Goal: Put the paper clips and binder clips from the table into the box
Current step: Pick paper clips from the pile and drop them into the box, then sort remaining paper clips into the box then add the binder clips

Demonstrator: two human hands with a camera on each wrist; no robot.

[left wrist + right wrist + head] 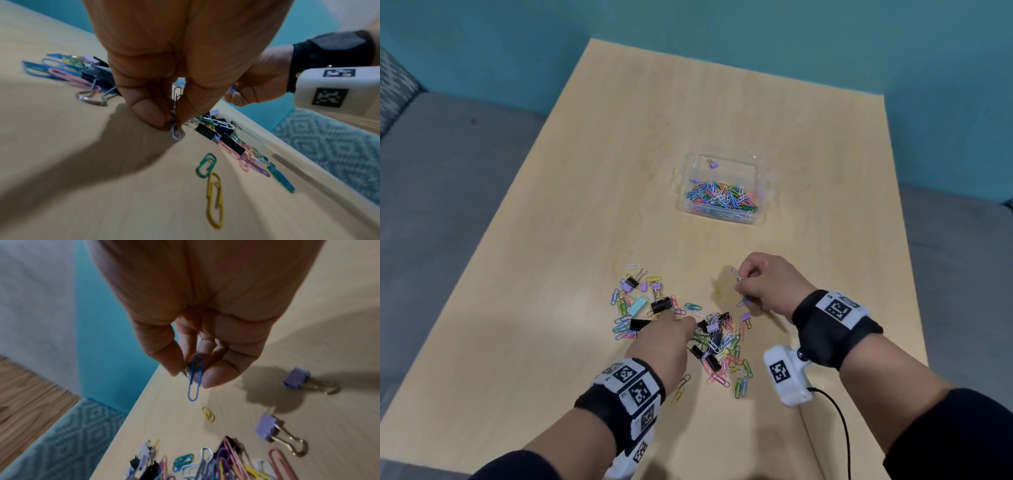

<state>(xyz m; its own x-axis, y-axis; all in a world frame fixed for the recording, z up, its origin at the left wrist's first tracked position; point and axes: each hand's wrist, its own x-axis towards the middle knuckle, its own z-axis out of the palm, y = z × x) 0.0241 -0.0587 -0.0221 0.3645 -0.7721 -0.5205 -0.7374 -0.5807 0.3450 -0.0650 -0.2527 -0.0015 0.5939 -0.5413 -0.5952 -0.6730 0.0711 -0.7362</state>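
Observation:
A clear plastic box [763, 178] stands mid-table, holding many coloured paper clips [720, 198] and one purple binder clip [712, 164]. Nearer me lies a loose heap of paper clips and binder clips [717, 337], and a second cluster [643, 296] to its left. My left hand [671, 334] reaches into the heap and pinches a few clips [174, 129] against the table. My right hand [763, 281] hovers above the table to the right, pinching a blue paper clip [195, 378] with other small clips in its fingers.
The light wooden table [619, 171] stands against a teal wall, with grey carpet on both sides. Two purple binder clips [267, 428] and a yellow paper clip [208, 414] lie under my right hand. Green and yellow paper clips [213, 194] lie near my left wrist.

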